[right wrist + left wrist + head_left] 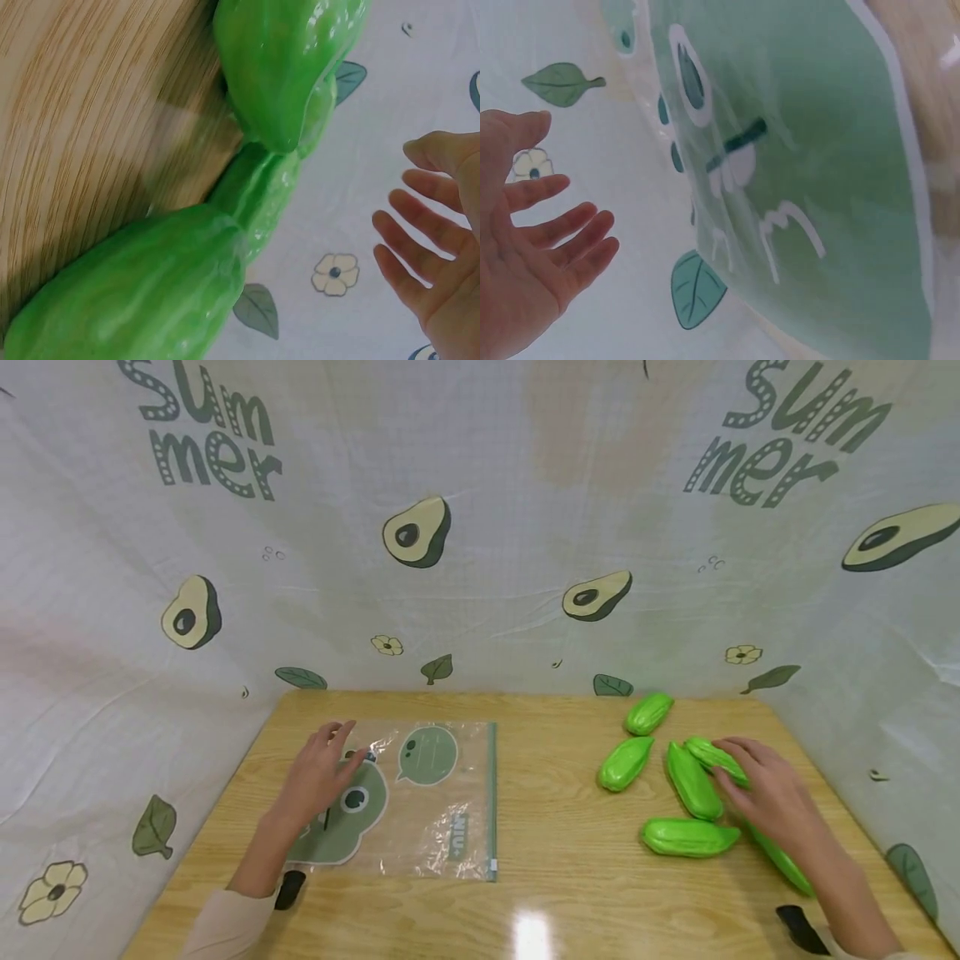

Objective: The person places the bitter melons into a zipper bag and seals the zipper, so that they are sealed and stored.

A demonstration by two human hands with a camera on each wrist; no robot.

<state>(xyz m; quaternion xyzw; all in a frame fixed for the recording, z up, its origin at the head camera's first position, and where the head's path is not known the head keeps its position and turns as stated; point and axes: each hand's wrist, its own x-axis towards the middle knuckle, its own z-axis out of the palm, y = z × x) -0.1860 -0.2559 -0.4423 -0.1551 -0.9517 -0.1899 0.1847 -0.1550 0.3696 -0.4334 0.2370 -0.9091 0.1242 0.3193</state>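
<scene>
Several shiny bright-green, ridged vegetables that look like bitter melons lie at the right of the table. My right hand (765, 785) is over one bitter melon (705, 750), partly covering it in the head view. In the right wrist view the fingers (420, 217) are spread, relaxed and hold nothing. A clear zip bag (420, 810) with a green cartoon print lies flat at the left, its slider edge to the right. Above the bag's left part hovers my left hand (311, 777), fingers loosely extended; the left wrist view shows nothing in it.
Other bitter melons lie around my right hand: one at the back (648, 714), one at the front (690, 837) and one partly under my forearm (783, 860). A printed cloth (495, 527) rises behind and beside the wooden table (555, 860).
</scene>
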